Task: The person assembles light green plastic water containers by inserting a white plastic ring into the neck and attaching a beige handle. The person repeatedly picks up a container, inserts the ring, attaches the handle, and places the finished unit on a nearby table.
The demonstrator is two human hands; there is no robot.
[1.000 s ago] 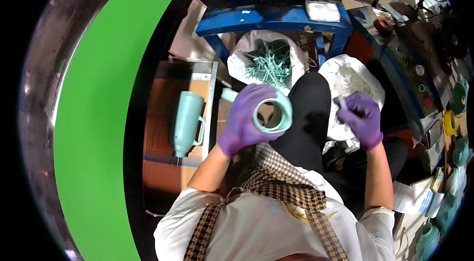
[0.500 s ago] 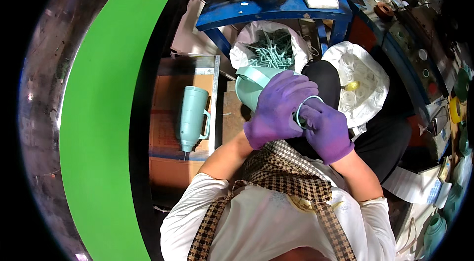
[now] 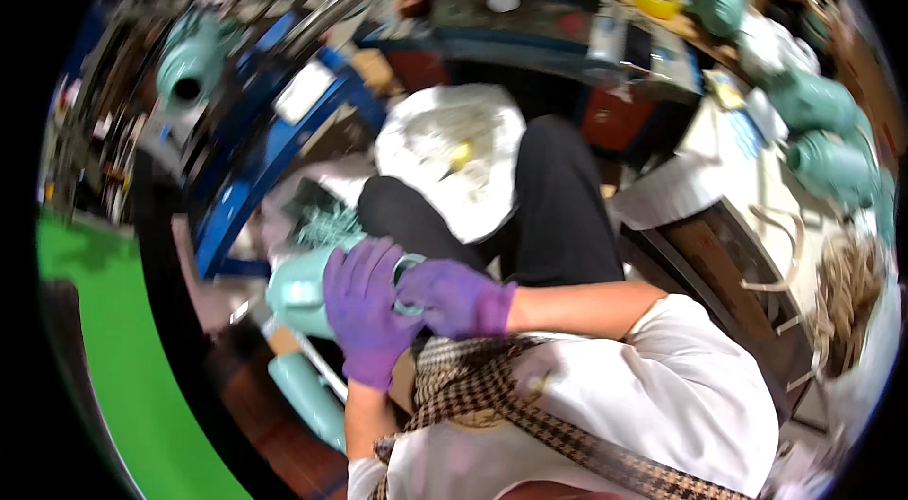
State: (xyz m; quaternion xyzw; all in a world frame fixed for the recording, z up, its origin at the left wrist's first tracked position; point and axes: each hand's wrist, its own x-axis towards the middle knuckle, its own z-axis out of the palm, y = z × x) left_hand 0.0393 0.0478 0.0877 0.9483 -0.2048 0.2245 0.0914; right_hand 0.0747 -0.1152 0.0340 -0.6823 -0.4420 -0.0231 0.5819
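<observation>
My left hand (image 3: 367, 306), in a purple glove, is wrapped over a mint-green thermos casing (image 3: 298, 292) held above my lap. The casing lies on its side, its wide end toward the left. My right hand (image 3: 459, 299), gloved alike, has its fingers closed at the ring-shaped mouth on the other end; the fingertips are partly hidden inside it. Below and left, a second mint-green thermos casing (image 3: 307, 398) rests on brown cardboard. Just beyond the held casing, thin mint-green plastic pieces (image 3: 329, 224) fill a bag. The view is blurred.
A white bag (image 3: 392, 145) with clear rings and something yellow stands beyond my knees. A blue metal table (image 3: 260, 180) is at the left, beside a green surface (image 3: 123, 339). More mint-green casings (image 3: 832, 169) and a bundle of beige strips (image 3: 842, 297) lie at the right.
My view has swung to the right, so the bags and blue table now appear further left. Both hands keep their hold on the casing.
</observation>
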